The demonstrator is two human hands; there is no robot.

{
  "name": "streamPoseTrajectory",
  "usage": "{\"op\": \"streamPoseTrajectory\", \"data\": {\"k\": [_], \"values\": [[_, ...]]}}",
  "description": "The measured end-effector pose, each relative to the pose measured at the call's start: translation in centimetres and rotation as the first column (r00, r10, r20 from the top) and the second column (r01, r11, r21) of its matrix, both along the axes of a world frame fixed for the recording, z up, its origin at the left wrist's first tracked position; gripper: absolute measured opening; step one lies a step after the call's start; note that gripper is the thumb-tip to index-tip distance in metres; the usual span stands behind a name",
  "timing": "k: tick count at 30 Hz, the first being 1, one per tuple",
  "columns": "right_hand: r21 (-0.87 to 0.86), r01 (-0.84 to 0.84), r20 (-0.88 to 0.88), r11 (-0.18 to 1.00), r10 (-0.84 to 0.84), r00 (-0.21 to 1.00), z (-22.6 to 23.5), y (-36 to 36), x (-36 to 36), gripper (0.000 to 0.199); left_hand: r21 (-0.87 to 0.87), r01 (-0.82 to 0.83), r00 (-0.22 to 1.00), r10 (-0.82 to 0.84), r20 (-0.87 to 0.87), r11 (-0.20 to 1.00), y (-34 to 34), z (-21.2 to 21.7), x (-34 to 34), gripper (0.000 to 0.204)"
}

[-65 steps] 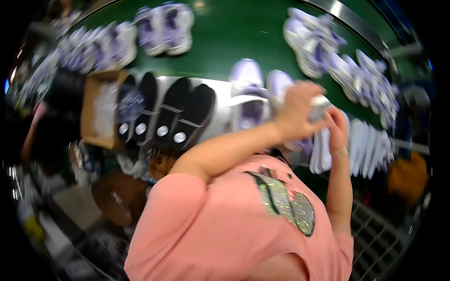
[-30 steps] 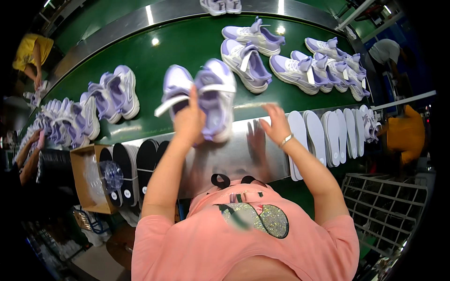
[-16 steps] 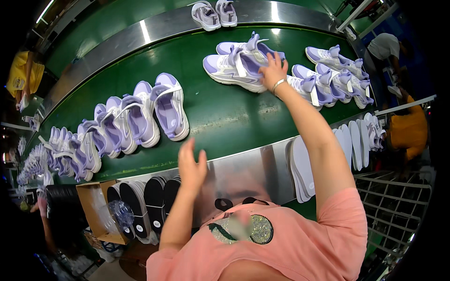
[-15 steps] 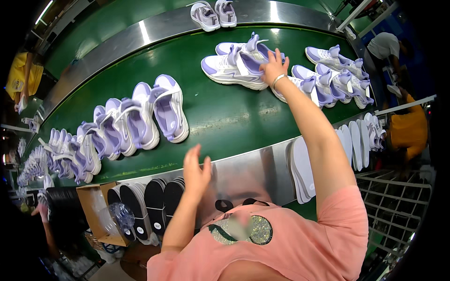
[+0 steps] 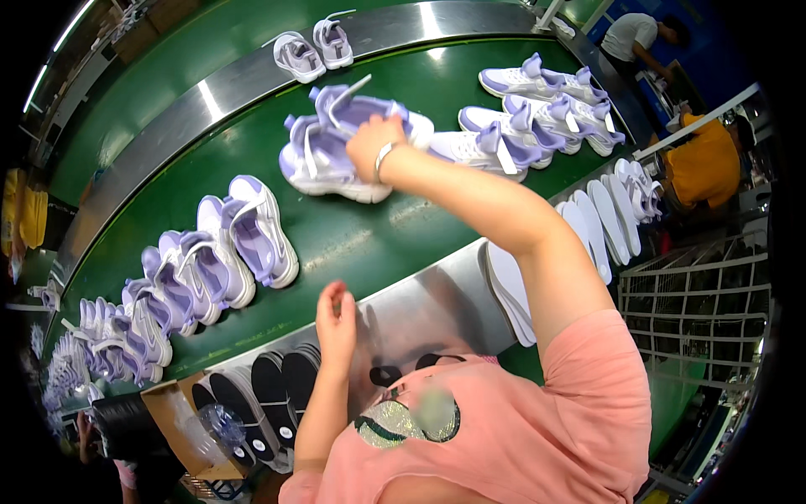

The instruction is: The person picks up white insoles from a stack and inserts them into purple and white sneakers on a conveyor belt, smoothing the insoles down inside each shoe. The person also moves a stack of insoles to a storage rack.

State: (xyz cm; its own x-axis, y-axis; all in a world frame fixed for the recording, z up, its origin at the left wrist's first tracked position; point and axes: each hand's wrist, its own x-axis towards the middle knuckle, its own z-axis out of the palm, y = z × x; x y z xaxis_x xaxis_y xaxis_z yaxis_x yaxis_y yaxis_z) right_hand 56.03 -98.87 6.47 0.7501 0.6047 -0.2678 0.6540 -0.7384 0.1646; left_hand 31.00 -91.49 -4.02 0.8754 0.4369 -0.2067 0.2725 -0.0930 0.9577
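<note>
A pair of white and lilac sneakers [image 5: 323,168] lies on the green work surface [image 5: 395,220] ahead of me. My right hand [image 5: 375,147] reaches over the pair, fingers closed at the shoes' openings; the fingertips are partly hidden. The straps of both shoes stand loose and the toe of the far one points right. Low in front of my body, my left hand [image 5: 336,328] is raised by the metal edge [image 5: 411,311], fingers loosely bent and holding nothing. To its left, the nearest shoe of a sneaker row [image 5: 262,231] stands on the green surface.
More sneakers [image 5: 525,126] sit at the right. A grey-lilac pair [image 5: 312,55] rests on the far metal rail. White insoles [image 5: 512,290], black-topped soles [image 5: 264,386] and a cardboard box [image 5: 172,412] line the near side. A wire rack [image 5: 680,319] and other people are beyond.
My right hand has closed on the sneaker pair and brought it left, turning it so the toes no longer point left. My left hand stays low, its fingers more bent. The view has shifted.
</note>
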Motion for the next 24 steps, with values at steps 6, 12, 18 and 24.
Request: {"op": "streamPoseTrajectory", "data": {"k": [6,12,18,24], "values": [[0.092,-0.017,-0.258,0.996,0.04,0.965,-3.5,-8.1,-16.4,0.022,0.222,-0.007,0.998,-0.008,0.068,0.975,-2.1,-2.2,1.2,0.073],[0.386,0.171,-0.303,0.907,-0.05,0.952,-4.8,-13.6,-25.5,0.03,0.556,-0.009,0.968,-0.131,0.213,0.831,-5.9,-1.4,-2.3,0.065],[0.774,0.245,-0.206,0.585,-0.134,0.969,-3.0,-20.3,-24.8,0.019,0.355,-0.039,0.969,-0.052,0.243,0.934,-4.9,-2.4,-2.7,0.04],[0.259,0.604,-0.094,0.754,-0.603,0.792,-10.6,-27.0,-20.8,0.035,0.686,-0.116,0.823,-0.317,0.471,0.718,-4.6,-1.4,-1.1,0.04]]}}
